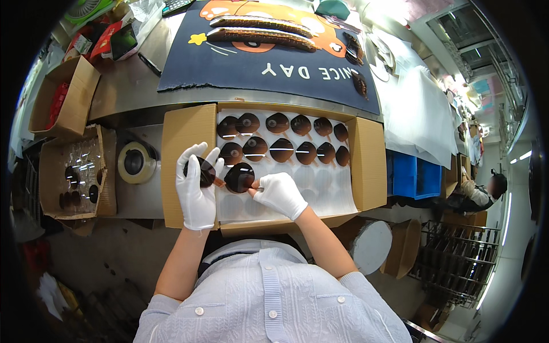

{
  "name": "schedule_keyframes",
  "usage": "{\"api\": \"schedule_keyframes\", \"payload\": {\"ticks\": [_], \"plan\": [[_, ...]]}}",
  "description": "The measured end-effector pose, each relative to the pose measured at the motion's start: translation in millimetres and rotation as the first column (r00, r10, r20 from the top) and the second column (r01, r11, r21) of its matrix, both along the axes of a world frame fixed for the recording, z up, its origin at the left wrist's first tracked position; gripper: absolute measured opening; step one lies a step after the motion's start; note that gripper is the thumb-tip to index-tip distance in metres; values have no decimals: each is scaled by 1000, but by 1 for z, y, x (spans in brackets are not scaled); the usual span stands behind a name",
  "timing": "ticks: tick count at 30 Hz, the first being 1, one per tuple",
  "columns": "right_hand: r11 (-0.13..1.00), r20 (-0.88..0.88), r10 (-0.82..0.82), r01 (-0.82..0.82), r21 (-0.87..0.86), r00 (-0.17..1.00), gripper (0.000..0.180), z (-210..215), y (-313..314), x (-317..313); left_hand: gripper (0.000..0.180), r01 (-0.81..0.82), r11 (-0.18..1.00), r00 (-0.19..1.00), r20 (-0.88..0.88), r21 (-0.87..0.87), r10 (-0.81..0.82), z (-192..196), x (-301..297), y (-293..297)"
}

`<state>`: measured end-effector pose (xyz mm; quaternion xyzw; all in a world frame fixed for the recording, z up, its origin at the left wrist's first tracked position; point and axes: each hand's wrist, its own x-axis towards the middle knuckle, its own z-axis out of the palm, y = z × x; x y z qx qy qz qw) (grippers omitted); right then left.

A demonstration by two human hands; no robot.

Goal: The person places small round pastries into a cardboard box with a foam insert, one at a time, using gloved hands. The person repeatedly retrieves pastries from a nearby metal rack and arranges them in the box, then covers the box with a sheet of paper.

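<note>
My left hand (pixel 197 186), in a white glove, is closed around a dark brown round lens (pixel 205 172) with a small tab. White-gloved too, my right hand (pixel 279 194) pinches another dark round lens (pixel 240 177) at its lower right edge. Both hands are over the near left part of an open cardboard box (pixel 369 163). Two rows of brown gradient lenses (pixel 281 150) with tabs lie in it on a white sheet (pixel 326 200). Fainter round shapes show through the sheet nearer me. Whether my left hand holds more than one lens, I cannot tell.
Beyond the box, long rows of stacked dark lenses (pixel 260 37) lie on a dark printed mat (pixel 229 71). On the left are a tape roll (pixel 136 163) and a carton of lenses (pixel 54 186). Rightward stand a blue bin (pixel 420 177) and a person (pixel 483 191).
</note>
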<state>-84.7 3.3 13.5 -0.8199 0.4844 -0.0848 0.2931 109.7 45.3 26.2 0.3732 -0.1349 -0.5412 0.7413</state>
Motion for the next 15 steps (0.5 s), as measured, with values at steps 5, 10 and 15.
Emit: {"api": "schedule_keyframes", "payload": {"ticks": [5, 10, 15], "plan": [[994, -414, -36, -10, -108, 909, 27, 5, -11, -36, 31, 33, 999, 999, 3, 39, -33, -1, 2, 0], [981, -601, -186, 114, -156, 777, 31, 15, -16, -114, 31, 95, 989, 995, 14, 115, -98, -7, -8, 5], [952, -599, -302, 263, -155, 742, 25, 17, -14, -179, 42, 190, 971, 978, 56, 148, -200, 0, -30, 2]]}}
